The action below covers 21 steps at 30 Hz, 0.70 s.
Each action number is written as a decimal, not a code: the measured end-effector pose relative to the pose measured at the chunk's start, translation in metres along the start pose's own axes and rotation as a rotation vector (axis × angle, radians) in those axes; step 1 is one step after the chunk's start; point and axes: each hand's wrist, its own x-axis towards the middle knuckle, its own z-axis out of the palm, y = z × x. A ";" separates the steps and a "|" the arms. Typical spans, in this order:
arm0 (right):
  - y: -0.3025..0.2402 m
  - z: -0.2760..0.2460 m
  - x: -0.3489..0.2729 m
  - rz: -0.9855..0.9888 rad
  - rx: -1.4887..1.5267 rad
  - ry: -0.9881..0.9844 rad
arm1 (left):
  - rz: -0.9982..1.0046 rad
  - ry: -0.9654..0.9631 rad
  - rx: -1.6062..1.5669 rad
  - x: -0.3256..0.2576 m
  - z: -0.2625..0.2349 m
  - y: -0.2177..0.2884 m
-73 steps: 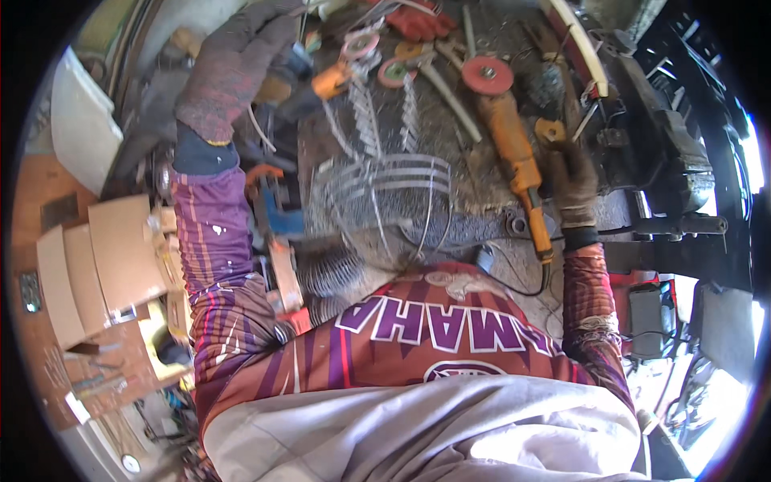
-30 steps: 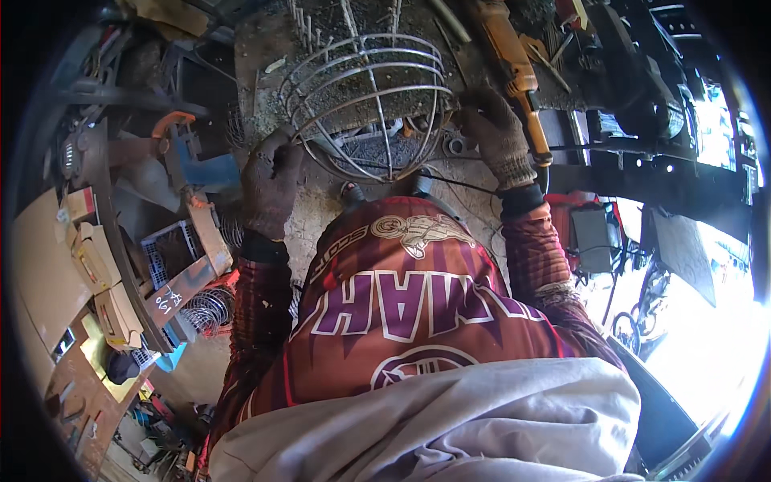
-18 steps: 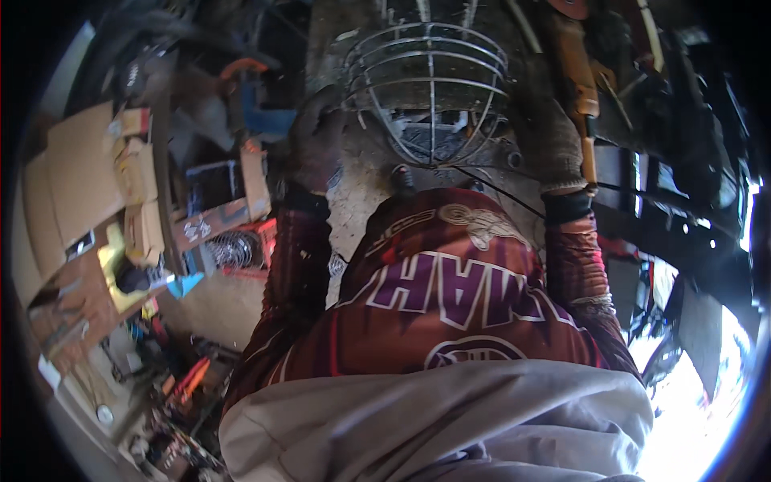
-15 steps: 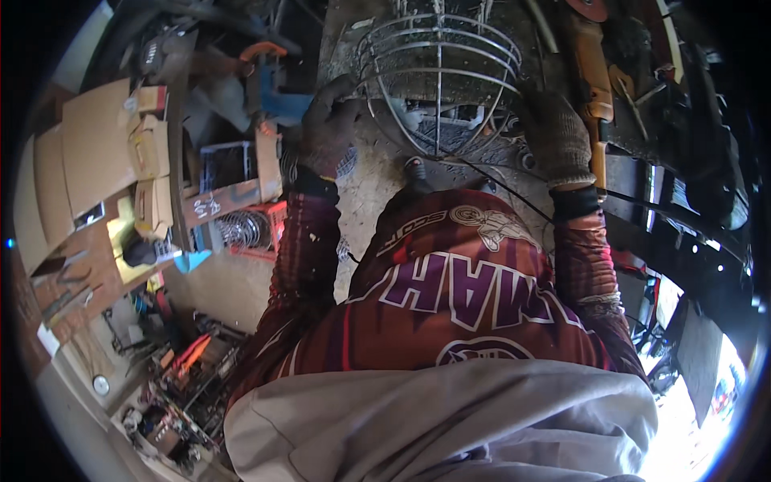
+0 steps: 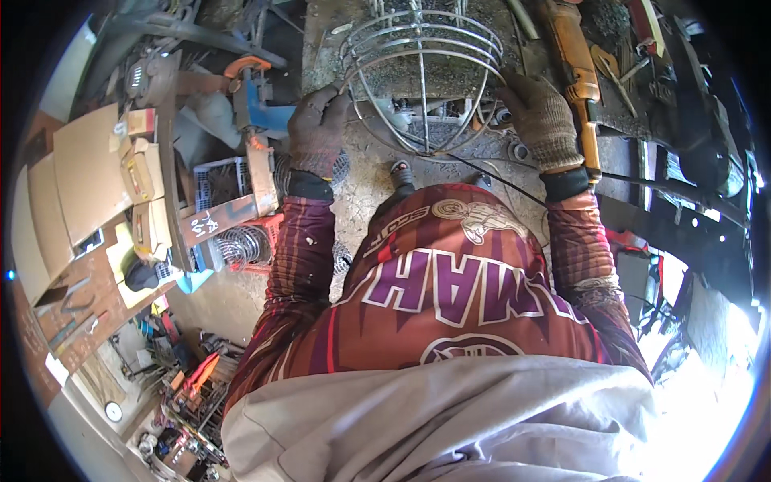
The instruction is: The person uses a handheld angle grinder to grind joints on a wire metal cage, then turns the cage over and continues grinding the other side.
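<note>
A domed cage of bare welded wire (image 5: 423, 76) lies at the near edge of a dark, grimy workbench (image 5: 325, 56), its curved side hanging over the edge toward me. My left hand (image 5: 319, 127), in a dark knit work glove, is closed on the left side of the cage's wire rim. On the opposite side, my gloved right hand (image 5: 546, 120) has its fingers curled at the rim, with the thumb near the wire. Just right of that hand lies an orange, long-bodied power tool, seemingly an angle grinder (image 5: 572, 48). The cage's far end runs out of the picture.
A dark cable (image 5: 506, 186) runs below the bench edge. Left are a blue metal clamp-like tool (image 5: 261, 104), cardboard (image 5: 96, 173) on a shelf, and a red crate (image 5: 269, 241) with wire coils. Cluttered tools (image 5: 181, 410) stand lower left. My feet are on the concrete floor (image 5: 369, 169).
The cage and both hands sit slightly farther left and the cage a little higher in the picture, as the whole view has shifted. The picture is brighter. Both hands remain at the cage's rim.
</note>
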 end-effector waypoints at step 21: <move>0.010 0.008 -0.006 0.141 0.297 0.028 | -0.058 -0.284 -0.116 0.018 -0.025 -0.002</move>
